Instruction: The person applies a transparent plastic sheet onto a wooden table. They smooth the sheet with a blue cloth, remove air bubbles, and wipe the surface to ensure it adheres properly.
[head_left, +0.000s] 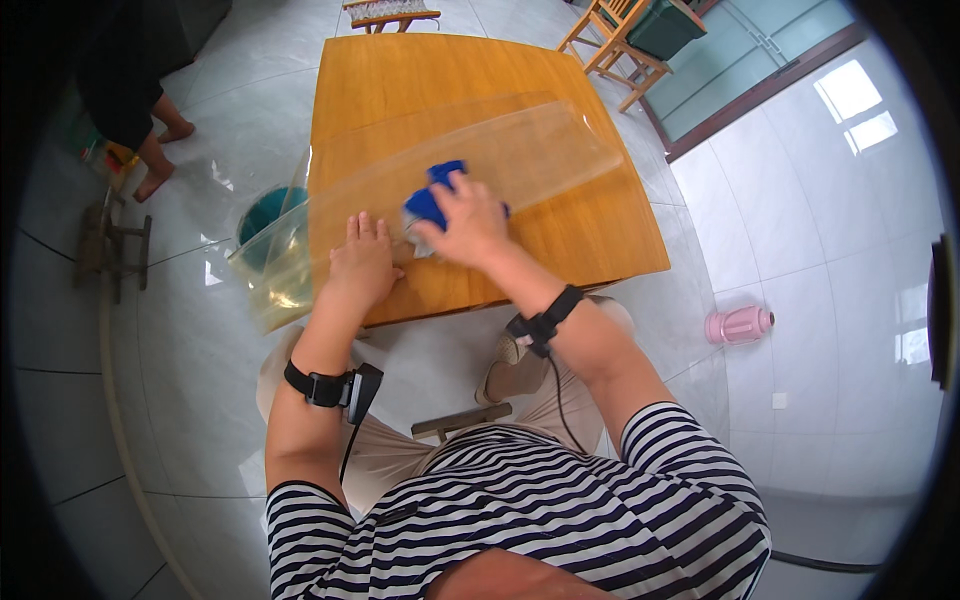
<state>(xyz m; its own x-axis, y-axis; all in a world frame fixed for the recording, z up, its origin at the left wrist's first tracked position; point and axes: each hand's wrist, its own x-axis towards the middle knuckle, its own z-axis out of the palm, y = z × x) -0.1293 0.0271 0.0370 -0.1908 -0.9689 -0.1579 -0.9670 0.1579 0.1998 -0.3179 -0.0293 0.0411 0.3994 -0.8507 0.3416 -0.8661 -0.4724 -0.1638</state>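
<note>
A clear plastic sheet (525, 154) lies slantwise on a wooden table (412, 71). Its yellowish left end hangs past the table's edge, partly over a teal bucket (262, 214) on the floor. My right hand (476, 221) grips a bunched blue cloth (429, 206) against the sheet, and the cloth's whitish edge shows below. The hand is slightly blurred. Left of the cloth, my left hand (364, 259) rests palm down on the sheet near the table's front edge, with its fingers a little apart and nothing held.
A wooden chair (611, 45) bearing a dark green bin (664, 28) stands beyond the table's far right corner. At the left are another person's bare feet (157, 180) and a small wooden stool (112, 244). A pink thermos flask (739, 325) is at the right.
</note>
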